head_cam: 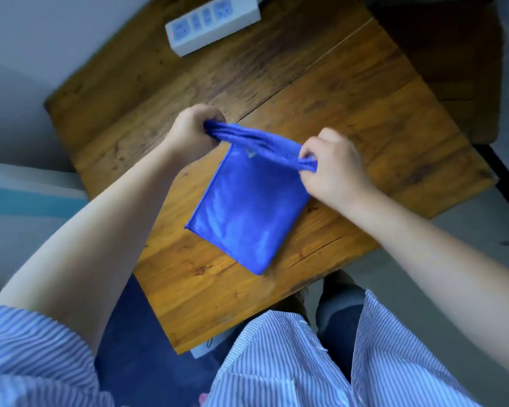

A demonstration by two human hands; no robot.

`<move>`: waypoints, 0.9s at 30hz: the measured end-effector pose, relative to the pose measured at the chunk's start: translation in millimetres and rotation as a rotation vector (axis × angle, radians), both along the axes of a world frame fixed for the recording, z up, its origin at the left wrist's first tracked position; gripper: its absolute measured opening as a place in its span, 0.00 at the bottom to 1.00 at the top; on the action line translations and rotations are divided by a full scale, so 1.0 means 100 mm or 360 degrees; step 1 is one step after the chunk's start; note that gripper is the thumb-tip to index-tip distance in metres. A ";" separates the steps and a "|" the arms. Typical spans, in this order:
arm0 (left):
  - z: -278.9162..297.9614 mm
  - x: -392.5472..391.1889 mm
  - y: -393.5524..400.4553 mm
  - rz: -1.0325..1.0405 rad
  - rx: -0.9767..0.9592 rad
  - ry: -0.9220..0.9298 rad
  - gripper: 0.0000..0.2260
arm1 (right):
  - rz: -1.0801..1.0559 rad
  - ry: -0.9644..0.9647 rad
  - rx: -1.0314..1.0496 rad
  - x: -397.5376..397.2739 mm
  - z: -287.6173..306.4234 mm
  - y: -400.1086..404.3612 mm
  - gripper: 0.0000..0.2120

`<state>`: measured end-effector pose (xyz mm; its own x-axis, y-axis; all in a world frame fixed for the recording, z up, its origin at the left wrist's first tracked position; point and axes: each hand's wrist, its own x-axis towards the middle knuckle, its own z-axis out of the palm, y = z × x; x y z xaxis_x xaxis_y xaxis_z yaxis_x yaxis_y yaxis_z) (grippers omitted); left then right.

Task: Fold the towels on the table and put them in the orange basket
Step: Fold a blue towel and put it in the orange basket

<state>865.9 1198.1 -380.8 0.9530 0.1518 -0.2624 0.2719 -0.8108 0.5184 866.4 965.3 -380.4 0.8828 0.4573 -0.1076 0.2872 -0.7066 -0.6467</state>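
Left hand (193, 130) and right hand (334, 164) each clench a bunched top corner of the blue towel (244, 210); beyond the fingers, a white power strip (212, 23) lies on the wooden table (365, 113), nothing between; its markings are unreadable.

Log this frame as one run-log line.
stage: folding | left hand: grips blue towel far edge | right hand: pinches same edge | towel: partly on wooden table | orange basket: not visible

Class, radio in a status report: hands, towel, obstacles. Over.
Left hand and right hand each grip a towel corner. Lower edge rests on table. Power strip far off; basket not in view.
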 end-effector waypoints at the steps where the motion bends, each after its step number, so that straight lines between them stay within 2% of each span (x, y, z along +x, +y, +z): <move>1: -0.03 -0.14 0.07 -0.0014 0.0035 -0.0003 0.09 | 0.0084 -0.0005 -0.0007 -0.15 0.00 0.05 0.08; 5: -0.16 -0.65 0.25 -0.0153 0.0185 0.0045 0.09 | 0.0346 -0.0162 -0.0087 -0.70 -0.03 0.21 0.10; 13: -0.44 -1.35 0.41 -0.0337 0.0428 0.0150 0.11 | 0.0541 -0.0341 -0.0234 -1.43 -0.33 0.39 0.18; 17: -0.54 -1.54 0.43 -0.0330 0.0606 0.0151 0.11 | 0.0629 -0.0363 -0.0343 -1.60 -0.48 0.43 0.16; 23: -0.66 -1.74 0.46 -0.0406 0.0738 0.0203 0.11 | 0.0712 -0.0527 -0.0338 -1.74 -0.65 0.45 0.14; 27: -0.73 -1.90 0.45 -0.0288 0.0776 0.0286 0.11 | 0.0864 -0.0418 -0.0453 -1.82 -0.68 0.41 0.14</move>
<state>675.9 1243.6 -453.9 0.9218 0.1344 -0.3637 0.1554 -0.9874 0.0289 684.3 1006.7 -448.7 0.5483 0.8299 -0.1028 0.7731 -0.5499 -0.3161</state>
